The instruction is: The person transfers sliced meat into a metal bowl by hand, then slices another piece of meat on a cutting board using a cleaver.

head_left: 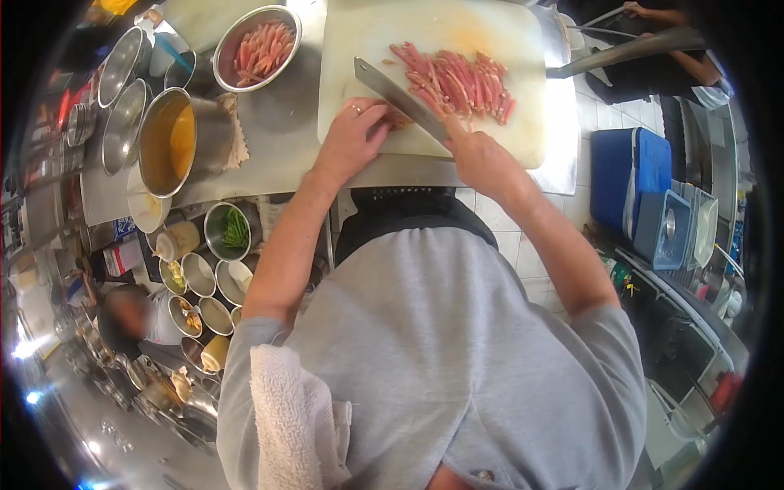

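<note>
My right hand (482, 157) is closed around the handle of a long, broad-bladed knife (398, 96), whose blade slants across the white cutting board (351, 33). My left hand (358, 137), with a ring on one finger, rests at the board's near edge to the left of the blade. Its bent fingers press on a small piece of raw meat (400, 121), mostly hidden by the hand and knife. Beyond the blade lies a loose pile of sliced raw meat strips (465, 82). A metal bowl (219, 61) left of the board holds more pale red strips (263, 51).
A large pot (151, 135) of orange liquid stands on the steel counter (282, 122), left of the bowl. Below it are a container of green vegetables (235, 229) and several metal tubs (198, 273). A blue cooler (629, 180) sits on the floor at right. Other people are nearby.
</note>
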Demonstrator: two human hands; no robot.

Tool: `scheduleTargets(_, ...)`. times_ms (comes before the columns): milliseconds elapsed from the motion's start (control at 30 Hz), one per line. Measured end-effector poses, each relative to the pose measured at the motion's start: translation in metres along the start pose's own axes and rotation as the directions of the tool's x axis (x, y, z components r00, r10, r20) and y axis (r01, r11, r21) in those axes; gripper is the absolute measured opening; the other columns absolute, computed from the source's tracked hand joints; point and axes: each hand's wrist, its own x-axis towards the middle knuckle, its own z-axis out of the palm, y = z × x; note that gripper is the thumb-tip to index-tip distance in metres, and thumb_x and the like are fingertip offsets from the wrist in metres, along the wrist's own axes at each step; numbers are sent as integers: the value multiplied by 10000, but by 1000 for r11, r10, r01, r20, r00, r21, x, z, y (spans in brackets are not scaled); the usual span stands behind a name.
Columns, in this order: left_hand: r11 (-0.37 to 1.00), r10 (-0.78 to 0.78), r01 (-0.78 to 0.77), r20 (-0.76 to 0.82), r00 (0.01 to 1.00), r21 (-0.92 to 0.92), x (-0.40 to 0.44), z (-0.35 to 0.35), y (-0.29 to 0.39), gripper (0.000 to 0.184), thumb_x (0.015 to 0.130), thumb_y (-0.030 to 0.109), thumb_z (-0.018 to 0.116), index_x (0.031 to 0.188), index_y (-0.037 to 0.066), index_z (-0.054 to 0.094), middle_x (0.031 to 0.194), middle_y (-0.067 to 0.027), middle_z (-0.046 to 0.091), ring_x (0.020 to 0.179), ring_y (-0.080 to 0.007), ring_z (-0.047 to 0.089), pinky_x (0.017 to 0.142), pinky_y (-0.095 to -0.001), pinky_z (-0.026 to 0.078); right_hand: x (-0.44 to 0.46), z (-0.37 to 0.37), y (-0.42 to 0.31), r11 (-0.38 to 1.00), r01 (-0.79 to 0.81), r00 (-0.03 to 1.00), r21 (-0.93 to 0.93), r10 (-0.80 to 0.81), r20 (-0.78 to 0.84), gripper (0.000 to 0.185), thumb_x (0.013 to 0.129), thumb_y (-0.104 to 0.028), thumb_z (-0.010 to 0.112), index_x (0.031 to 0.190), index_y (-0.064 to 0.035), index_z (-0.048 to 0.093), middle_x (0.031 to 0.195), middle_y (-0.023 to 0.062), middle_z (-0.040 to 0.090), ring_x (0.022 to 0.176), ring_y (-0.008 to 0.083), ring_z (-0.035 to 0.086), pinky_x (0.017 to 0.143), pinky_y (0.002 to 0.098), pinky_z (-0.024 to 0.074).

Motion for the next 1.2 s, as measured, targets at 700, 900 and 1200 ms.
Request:
scheduleTargets(700,998,51,-51,0,999,35,-1,1,0,208,872,87,704,1079,68,697,1081,-106,677,1047,-319,610,936,-407,489,16,-6,14,993,107,971,-51,-116,-212,248,955,-121,575,1166,-7,513,878,273,648,877,471,634,763,550,468)
scheduleTargets(900,998,48,-46,-74,996,34,0,9,-1,194,851,72,713,1045,60,710,1064,-100,689,1039,-314,622,919,-405,504,2,0,10,985,173,951,-3,-168,-261,300,957,-87,564,1241,-10,507,876,284,654,869,462,641,749,547,469)
scheduleTargets(1200,999,36,-35,-74,997,19,-1,7,0,171,841,59,718,1012,57,719,1055,-98,706,1020,-306,640,889,-395,528,2,4,-7,982,178,966,-61,-186,-182,164,982,-112,502,1108,-22,449,755,276,655,762,467,658,677,582,501)
